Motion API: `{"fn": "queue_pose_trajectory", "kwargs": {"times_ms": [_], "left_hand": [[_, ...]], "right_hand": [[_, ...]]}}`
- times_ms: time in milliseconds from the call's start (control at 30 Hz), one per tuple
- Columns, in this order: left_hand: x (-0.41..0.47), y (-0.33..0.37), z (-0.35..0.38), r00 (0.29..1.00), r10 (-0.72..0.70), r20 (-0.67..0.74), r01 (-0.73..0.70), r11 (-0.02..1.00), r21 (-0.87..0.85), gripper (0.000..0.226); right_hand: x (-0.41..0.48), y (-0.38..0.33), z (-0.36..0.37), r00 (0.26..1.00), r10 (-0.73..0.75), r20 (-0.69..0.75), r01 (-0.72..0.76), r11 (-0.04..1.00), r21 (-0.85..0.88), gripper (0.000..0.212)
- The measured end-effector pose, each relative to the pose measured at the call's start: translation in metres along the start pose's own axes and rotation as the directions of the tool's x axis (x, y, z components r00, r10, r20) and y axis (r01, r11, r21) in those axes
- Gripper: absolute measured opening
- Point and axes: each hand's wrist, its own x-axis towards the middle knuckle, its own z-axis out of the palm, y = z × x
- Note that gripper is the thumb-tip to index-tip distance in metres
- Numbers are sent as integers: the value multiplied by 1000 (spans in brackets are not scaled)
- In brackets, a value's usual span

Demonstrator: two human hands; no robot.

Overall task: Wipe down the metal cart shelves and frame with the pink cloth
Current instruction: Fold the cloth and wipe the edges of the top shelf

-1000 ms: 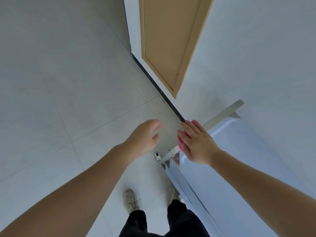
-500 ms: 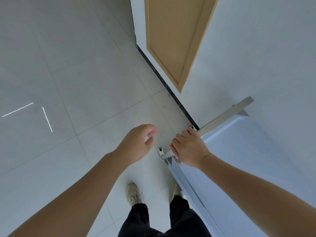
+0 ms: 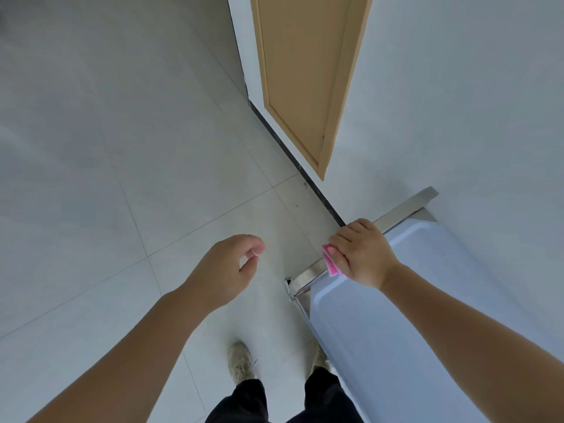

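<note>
The metal cart [image 3: 396,315] stands at the lower right against the wall, its top shelf pale blue-grey. A steel rail [image 3: 406,206] runs along its far end. My right hand [image 3: 363,254] grips that rail with the pink cloth [image 3: 330,264] wrapped under its fingers; only a small folded corner of the cloth shows. My left hand [image 3: 229,270] hovers over the floor to the left of the cart, loosely curled and holding nothing.
A tan wooden door [image 3: 305,80] is set in the white wall [image 3: 473,102] beyond the cart, with a dark skirting strip [image 3: 293,154] at the floor. Pale floor tiles [image 3: 106,148] spread to the left. My shoes [image 3: 241,361] stand beside the cart's near corner.
My right hand slid along the end rail, first toward the near corner, then back toward the wall, so the cloth's pink corner shows again. My left hand stayed hovering.
</note>
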Motion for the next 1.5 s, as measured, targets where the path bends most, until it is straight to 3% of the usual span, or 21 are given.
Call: {"fn": "queue_pose_trajectory", "kwargs": {"times_ms": [233,367,467,967,1100,1233,1300,1333,1433,1500], "left_hand": [[-1,25,6,999,-35,-23,35,999,-12,20],[4,38,12,999,-40,-22,39,999,-7,23],[9,46,16,999,-33,-22,33,999,5,23],[39,74,22,999,-32,-4,32,995,93,24],[47,77,22,1000,-26,1,26,993,113,23],[53,80,26,1000,-18,13,16,991,129,23],[56,81,27,1000,-5,15,2,990,141,22],[58,82,28,1000,0,14,-2,989,146,22],[61,84,30,1000,-2,12,0,989,148,21],[61,85,30,1000,5,14,-7,989,150,22]], "right_hand": [[-5,55,-14,996,91,20,-90,995,-49,43],[-5,48,-15,999,19,-47,-20,1000,-22,32],[-4,45,-13,999,-30,-42,32,998,48,41],[-11,114,-5,993,-10,-117,26,990,135,33],[-14,135,-8,978,89,-187,-62,988,142,42],[-17,165,-11,948,265,-174,-210,937,280,43],[-18,175,-13,905,419,-74,-348,829,438,43],[-20,179,-12,855,519,12,-441,714,544,42],[-21,187,-9,628,710,320,-589,164,792,34],[-22,192,-8,562,738,374,-588,38,808,32]]}}
